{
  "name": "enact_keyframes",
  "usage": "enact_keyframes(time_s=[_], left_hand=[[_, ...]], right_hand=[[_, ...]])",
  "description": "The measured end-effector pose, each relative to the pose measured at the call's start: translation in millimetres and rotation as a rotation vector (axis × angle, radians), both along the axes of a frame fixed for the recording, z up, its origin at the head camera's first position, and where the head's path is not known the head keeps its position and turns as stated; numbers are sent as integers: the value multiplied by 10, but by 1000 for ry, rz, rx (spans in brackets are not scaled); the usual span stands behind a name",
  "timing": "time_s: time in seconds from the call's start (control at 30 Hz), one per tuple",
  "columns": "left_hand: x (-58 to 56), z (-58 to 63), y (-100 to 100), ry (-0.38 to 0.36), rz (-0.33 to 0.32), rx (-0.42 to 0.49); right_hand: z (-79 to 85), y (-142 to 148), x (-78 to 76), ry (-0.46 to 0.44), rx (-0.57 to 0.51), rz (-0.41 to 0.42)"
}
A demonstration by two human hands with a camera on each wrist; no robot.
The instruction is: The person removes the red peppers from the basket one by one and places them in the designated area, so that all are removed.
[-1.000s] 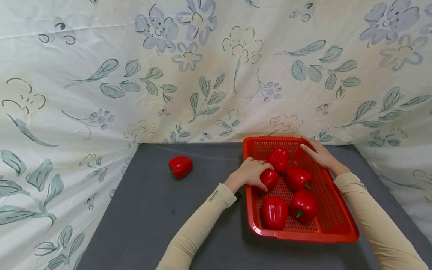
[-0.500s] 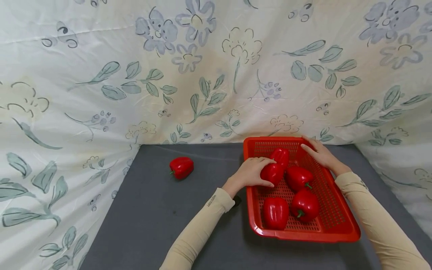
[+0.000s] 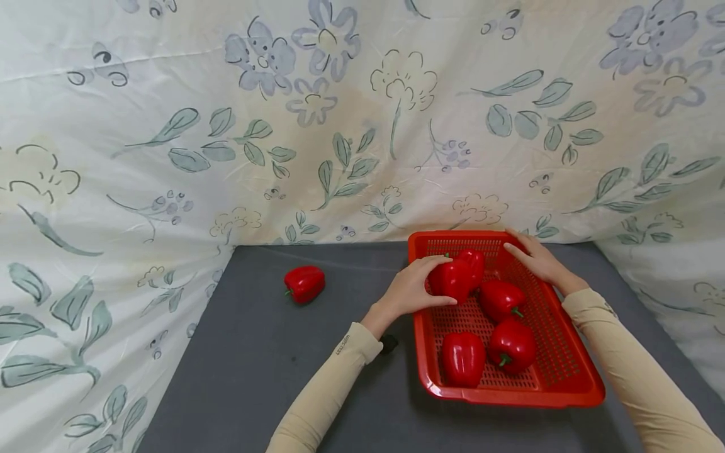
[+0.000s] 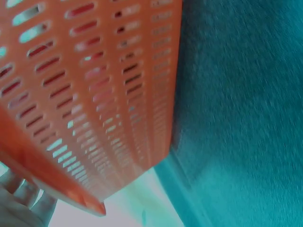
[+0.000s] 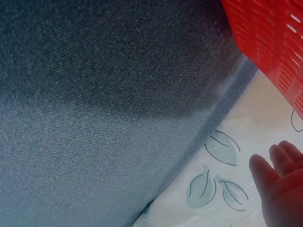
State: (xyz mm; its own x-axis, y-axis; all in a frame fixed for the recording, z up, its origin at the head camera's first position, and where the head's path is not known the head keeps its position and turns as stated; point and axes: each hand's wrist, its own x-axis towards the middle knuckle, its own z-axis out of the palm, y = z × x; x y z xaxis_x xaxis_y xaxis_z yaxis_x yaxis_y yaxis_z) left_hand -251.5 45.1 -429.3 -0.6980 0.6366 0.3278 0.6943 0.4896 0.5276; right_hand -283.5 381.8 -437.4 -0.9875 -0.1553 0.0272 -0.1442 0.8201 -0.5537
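In the head view, my left hand (image 3: 412, 286) grips a red bell pepper (image 3: 452, 281) over the left side of a red plastic basket (image 3: 566, 340). A green stem shows at the pepper's far end. Another bell pepper (image 3: 476, 263) lies just behind it, partly covered. My right hand (image 3: 535, 258) holds the basket's far right rim, thumb inside and fingers outside. The left wrist view shows fingers of the left hand (image 4: 26, 201) beyond the slotted basket wall (image 4: 109, 90); the held pepper cannot be made out there. In the right wrist view, the right hand's fingers (image 5: 279, 172) extend below the basket (image 5: 265, 38).
Several more bell peppers lie in the basket, one (image 3: 512, 345) at the near right, another (image 3: 463, 358) at the near left. A single bell pepper (image 3: 304, 283) sits on the grey tabletop (image 3: 255, 365) left of the basket. Floral cloth (image 3: 340, 126) hangs behind.
My left hand has raised the pepper from the basket's left side and turned it, so its stem now shows, and has shifted slightly left. The right hand stays put on the rim.
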Motion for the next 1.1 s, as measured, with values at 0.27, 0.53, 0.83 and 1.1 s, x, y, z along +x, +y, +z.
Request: enact_keyframes(time_s=[0.27,0.53,0.83,1.1], left_hand=[[-10,83,-208,9,31,65],[-32,123,-343,-14,56,113],[-17,198,-472,-4,81,110],[-14,248,-608,-31,97,161]], right_hand=[[2,5,-2,-5,9,-1],[27,15,-3,-10,1,2],[-7,13,-10,2,-1,5],[-11,6,-4,-6,6,-4]])
